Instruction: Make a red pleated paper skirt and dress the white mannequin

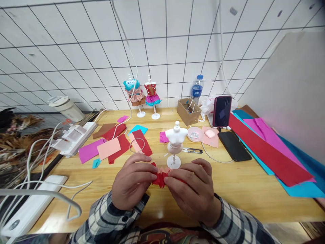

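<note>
Together, left grip (pixel 133 183) and right grip (pixel 194 188) pinching red fabric (pixel 159 179), wooden table (pixel 238 184), tiled wall (pixel 177 51) behind.

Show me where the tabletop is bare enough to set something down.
Widest: the tabletop right of the right hand, nearer than the flat black phone, left of the fabric strips. Smaller: between the dressed mannequins and cardboard box. Crowded: around the fabric scraps and white mannequin.

A white tiled wall (pixel 177 51) with dark grout lines spans the far side, with small dark marks (pixel 279 13) high on the right. A plain pale panel (pixel 291 78) rises at right. Light glares off the yellowish wooden table (pixel 254 193) near its front edge.
</note>
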Demonstrator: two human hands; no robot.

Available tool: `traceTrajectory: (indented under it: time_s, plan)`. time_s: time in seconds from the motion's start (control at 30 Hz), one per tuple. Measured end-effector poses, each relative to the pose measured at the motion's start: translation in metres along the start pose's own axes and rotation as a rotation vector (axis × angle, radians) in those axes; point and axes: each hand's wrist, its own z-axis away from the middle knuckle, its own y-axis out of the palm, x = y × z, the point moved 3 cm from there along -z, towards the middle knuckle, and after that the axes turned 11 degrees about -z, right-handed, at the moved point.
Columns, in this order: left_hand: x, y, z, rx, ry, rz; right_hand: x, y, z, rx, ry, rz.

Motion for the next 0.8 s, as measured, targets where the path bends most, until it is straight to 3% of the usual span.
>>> traceTrajectory:
  time_s: [0.17,0.47,0.63,0.7,0.8]
  plan:
    - [0.001,0.005,0.009,-0.049,-0.093,0.095,0.0,-0.003,0.0,-0.003,0.011,-0.011]
    - [-0.002,0.003,0.02,-0.139,-0.068,0.067,0.004,-0.01,0.005,-0.088,-0.134,-0.054]
    - [-0.004,0.006,0.019,-0.123,-0.084,0.076,0.003,-0.003,0.003,-0.051,-0.029,-0.095]
    - [-0.004,0.01,0.018,-0.091,-0.17,0.115,0.0,0.0,0.001,-0.051,0.059,-0.168]
    - [-0.001,0.02,0.018,-0.065,-0.452,0.205,-0.008,0.003,-0.002,-0.059,0.239,-0.333]
